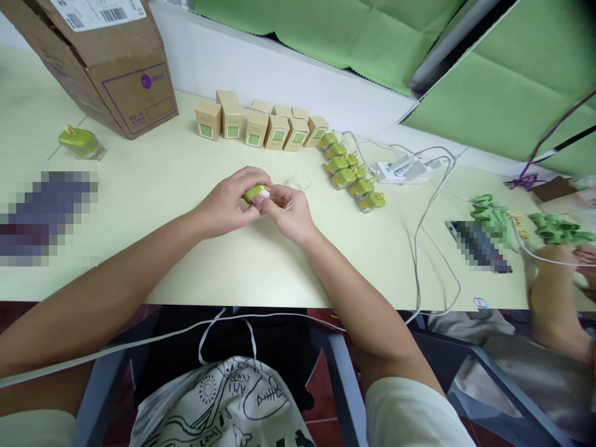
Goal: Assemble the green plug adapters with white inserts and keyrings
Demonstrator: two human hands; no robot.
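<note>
Both my hands meet over the middle of the pale table. My left hand is curled around a small green gadget, and my right hand pinches its near end with fingers closed. A bit of clear plastic wrap lies just behind my hands. Further right, several matching green gadgets lie in two rows. A row of small tan boxes with green labels stands behind them.
A big cardboard carton stands at the back left, with one more green gadget beside it. A white power strip with cables lies at the right. Another person's arm and green parts are at the far right.
</note>
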